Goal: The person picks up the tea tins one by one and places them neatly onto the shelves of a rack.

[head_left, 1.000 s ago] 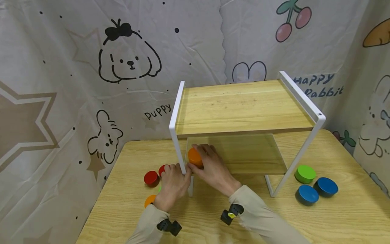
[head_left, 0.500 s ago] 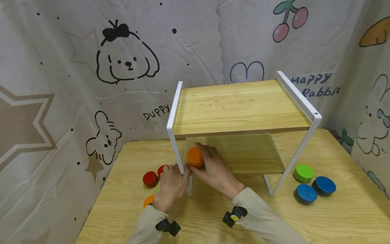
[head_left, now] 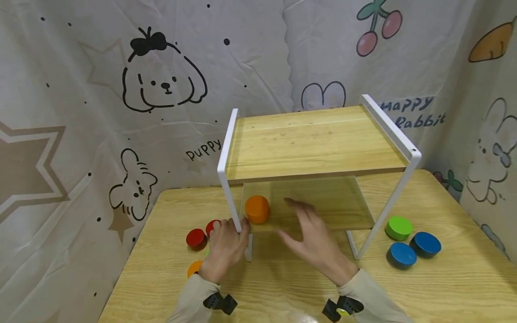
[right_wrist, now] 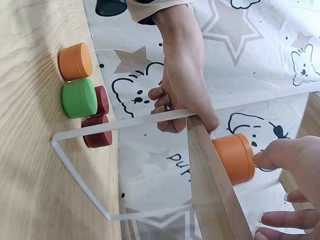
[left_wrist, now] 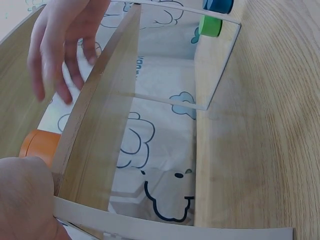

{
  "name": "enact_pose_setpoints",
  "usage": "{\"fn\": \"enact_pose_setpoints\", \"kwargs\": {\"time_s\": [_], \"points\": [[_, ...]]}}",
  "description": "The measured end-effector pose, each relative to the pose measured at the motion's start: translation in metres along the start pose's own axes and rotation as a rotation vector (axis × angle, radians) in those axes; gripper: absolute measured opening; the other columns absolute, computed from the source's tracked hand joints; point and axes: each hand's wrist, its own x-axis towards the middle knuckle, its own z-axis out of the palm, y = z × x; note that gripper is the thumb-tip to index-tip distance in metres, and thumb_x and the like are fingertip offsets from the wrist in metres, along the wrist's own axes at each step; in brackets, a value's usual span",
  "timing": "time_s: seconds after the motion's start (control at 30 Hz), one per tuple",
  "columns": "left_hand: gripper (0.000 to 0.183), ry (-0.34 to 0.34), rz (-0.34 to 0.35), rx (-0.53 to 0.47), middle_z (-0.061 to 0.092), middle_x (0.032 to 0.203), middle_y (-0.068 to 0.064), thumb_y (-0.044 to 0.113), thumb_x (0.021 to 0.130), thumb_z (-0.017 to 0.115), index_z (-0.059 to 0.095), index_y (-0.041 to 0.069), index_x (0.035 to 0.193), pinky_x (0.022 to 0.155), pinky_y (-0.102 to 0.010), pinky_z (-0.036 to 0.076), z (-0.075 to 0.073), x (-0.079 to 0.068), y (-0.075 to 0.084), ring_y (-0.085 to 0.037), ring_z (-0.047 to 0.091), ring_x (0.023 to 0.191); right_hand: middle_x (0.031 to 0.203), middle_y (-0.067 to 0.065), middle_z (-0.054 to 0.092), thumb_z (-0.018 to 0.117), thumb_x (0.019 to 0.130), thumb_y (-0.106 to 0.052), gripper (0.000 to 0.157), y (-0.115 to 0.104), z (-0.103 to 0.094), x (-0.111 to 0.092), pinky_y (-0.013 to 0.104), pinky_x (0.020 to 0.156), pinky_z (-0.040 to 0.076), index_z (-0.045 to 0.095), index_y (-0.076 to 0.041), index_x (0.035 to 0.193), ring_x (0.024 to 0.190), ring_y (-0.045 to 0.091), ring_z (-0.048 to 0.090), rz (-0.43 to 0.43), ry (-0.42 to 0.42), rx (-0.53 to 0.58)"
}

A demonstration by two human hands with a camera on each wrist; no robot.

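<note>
On the lower board point(head_left: 323, 202) of a two-tier rack with white metal frames, an orange cylinder point(head_left: 257, 209) stands at the left end. A seam line runs round it near one end in the right wrist view. My right hand point(head_left: 319, 246) is just to its right, fingers spread and holding nothing. My left hand point(head_left: 226, 244) grips the rack's left front leg at the lower board; the right wrist view shows its fingers point(right_wrist: 167, 112) curled there. The thumb side of that hand lies close to the orange cylinder.
Left of the rack lie two red cylinders point(head_left: 196, 239), a green cylinder point(right_wrist: 80, 97) and another orange cylinder point(right_wrist: 75, 62). To the right are a green cylinder point(head_left: 399, 228) and two blue pieces point(head_left: 401, 255). The upper board point(head_left: 315, 139) overhangs the lower one. Behind hangs a printed cloth point(head_left: 258, 67).
My right hand has let go of the orange cylinder and drawn back to the right, fingers opening out. The cylinder stays on the lower board. My left hand keeps its grip on the leg.
</note>
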Motion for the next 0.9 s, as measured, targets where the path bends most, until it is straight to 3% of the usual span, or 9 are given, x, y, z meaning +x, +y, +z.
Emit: {"fn": "enact_pose_setpoints", "kwargs": {"time_s": [0.27, 0.4, 0.53, 0.6, 0.7, 0.9], "points": [[0.051, -0.004, 0.0, -0.006, 0.043, 0.065, -0.008, 0.036, 0.101, 0.035, 0.045, 0.007, 0.061, 0.055, -0.034, 0.032, 0.001, 0.0, -0.001, -0.029, 0.038, 0.062, 0.121, 0.014, 0.061, 0.082, 0.072, -0.014, 0.065, 0.009, -0.021, -0.031, 0.047, 0.087, 0.05, 0.054, 0.002, 0.128, 0.109, 0.032, 0.059, -0.017, 0.084, -0.037], [0.049, -0.01, 0.008, -0.002, 0.042, 0.066, -0.008, 0.035, 0.101, 0.035, 0.045, 0.008, 0.061, 0.055, -0.034, 0.031, 0.001, 0.001, -0.001, -0.029, 0.038, 0.063, 0.116, 0.013, 0.063, 0.076, 0.081, -0.028, 0.054, 0.014, -0.03, -0.048, 0.046, 0.087, 0.05, 0.058, 0.002, 0.123, 0.107, 0.03, 0.059, 0.003, 0.096, -0.063], [0.049, -0.012, 0.016, -0.012, 0.042, 0.066, -0.008, 0.036, 0.101, 0.035, 0.045, 0.008, 0.062, 0.055, -0.034, 0.031, 0.001, 0.0, 0.0, -0.028, 0.038, 0.063, 0.114, 0.01, 0.064, 0.061, 0.092, -0.041, 0.049, 0.021, -0.038, -0.066, 0.028, 0.093, 0.046, 0.062, 0.0, 0.119, 0.105, 0.027, 0.059, 0.016, 0.108, -0.049], [0.049, -0.012, 0.013, -0.016, 0.042, 0.066, -0.008, 0.036, 0.101, 0.035, 0.045, 0.008, 0.062, 0.055, -0.034, 0.031, 0.001, 0.0, 0.0, -0.028, 0.038, 0.063, 0.114, 0.008, 0.064, 0.062, 0.092, -0.04, 0.047, 0.026, -0.041, -0.075, 0.018, 0.097, 0.04, 0.063, -0.001, 0.118, 0.105, 0.026, 0.058, 0.033, 0.101, -0.054], [0.05, -0.017, 0.006, -0.019, 0.042, 0.066, -0.008, 0.037, 0.101, 0.034, 0.045, 0.008, 0.062, 0.056, -0.034, 0.031, 0.002, 0.0, -0.001, -0.028, 0.038, 0.063, 0.113, 0.007, 0.064, 0.074, 0.083, -0.025, 0.042, 0.036, -0.045, -0.09, 0.01, 0.093, 0.036, 0.064, -0.003, 0.117, 0.104, 0.023, 0.058, 0.067, 0.091, -0.086], [0.051, -0.021, 0.016, -0.023, 0.042, 0.066, -0.008, 0.037, 0.102, 0.034, 0.044, 0.008, 0.062, 0.055, -0.033, 0.031, 0.002, 0.001, -0.002, -0.028, 0.038, 0.063, 0.104, 0.007, 0.066, 0.083, 0.065, -0.003, 0.047, 0.059, -0.057, -0.123, 0.012, 0.076, 0.041, 0.067, -0.004, 0.11, 0.092, 0.021, 0.058, 0.197, 0.113, -0.202]]}}
